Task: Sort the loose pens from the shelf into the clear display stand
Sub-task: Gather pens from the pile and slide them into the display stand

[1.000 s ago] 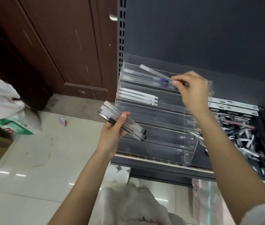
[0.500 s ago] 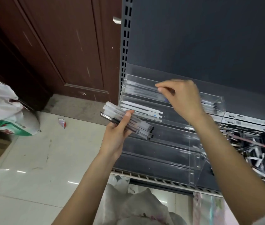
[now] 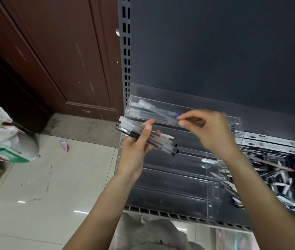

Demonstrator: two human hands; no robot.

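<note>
The right hand (image 3: 208, 130) has drawn back from the top tier of the clear acrylic tiered display stand (image 3: 213, 192) toward the bundle, where half a second ago it was reaching deep into that tier. Its grip is blurred: thumb and forefinger nearly meet just beside the blue-tipped end of a clear pen lying in the top tier (image 3: 159, 112), and I cannot tell whether they pinch anything. It looks as though one pen has just been dropped off and the hand is coming for the next.

The left hand (image 3: 135, 150) grips a bundle of clear-barrelled pens with black caps (image 3: 153, 139), thumb laid over them, in front of the stand's second tier.

The top tier holds several clear pens lying lengthwise; white pens (image 3: 166, 135) show in the second tier behind the bundle. The lower tiers appear bare. To the right, on the dark metal shelf (image 3: 179, 212), a dark tray of loose black and white pens (image 3: 276, 179) remains well stocked, so plenty of sorting is left.
</note>
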